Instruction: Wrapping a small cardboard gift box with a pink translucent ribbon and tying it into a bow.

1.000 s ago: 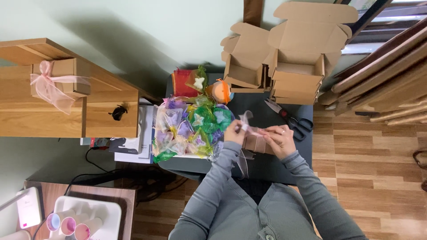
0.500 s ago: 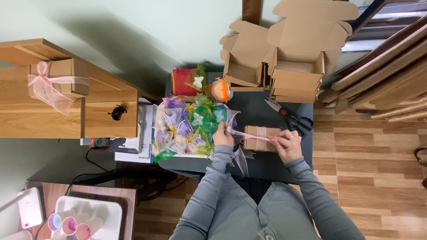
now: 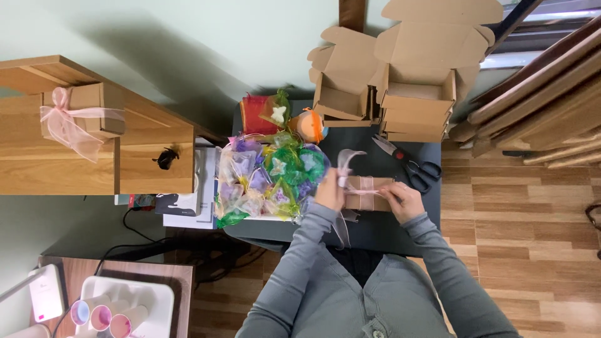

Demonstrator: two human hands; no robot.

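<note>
Both hands on a small brown cardboard box lying on the dark worktop, directly between them. Left hand at the box's left end, fingers closed, pinching a sheer pale-pink ribbon that stands up in a loop just above it. Right hand at the box's right end, fingers pinched on the same ribbon, which runs across the box top between the two hands. A loose ribbon tail hangs off the worktop edge below the left hand.

Left of the left hand, touching range: pile of coloured organza pouches. Above the right hand, near: black-handled scissors. Further up, beyond both hands: stack of open cardboard boxes. Well apart to the far left: a finished ribbon-tied box on a wooden shelf.
</note>
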